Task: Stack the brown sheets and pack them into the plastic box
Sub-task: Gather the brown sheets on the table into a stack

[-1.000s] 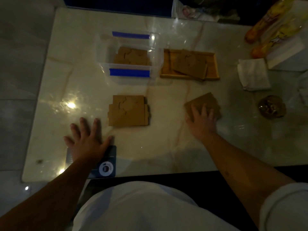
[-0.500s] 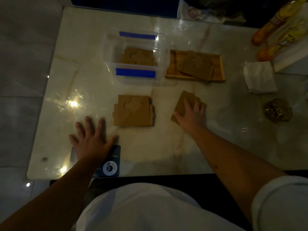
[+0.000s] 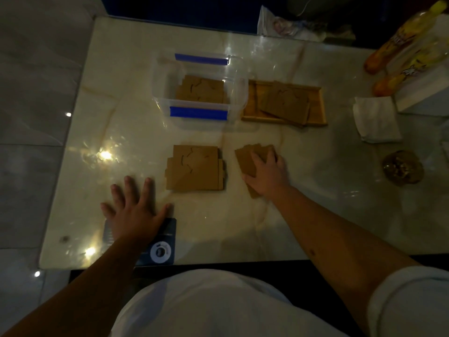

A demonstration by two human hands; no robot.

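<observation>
I am leaning over the table (image 3: 243,227), and the biggest change is that my right hand (image 3: 266,172) has been dragging a small bundle of sheets (image 3: 247,158) leftward, from well apart to just beside the stack (image 3: 194,167). I judge the bundle is about to join that stack, so stacking is nearly through while packing is only partly done: the box (image 3: 237,93) is holding some sheets, and the tray (image 3: 320,108) beside it is holding more. My right fingers (image 3: 269,155) are pressing flat on top of the bundle, slightly spread, with its left half sticking out beyond them. My left hand (image 3: 134,212) is lying splayed on the table, holding nothing.
</observation>
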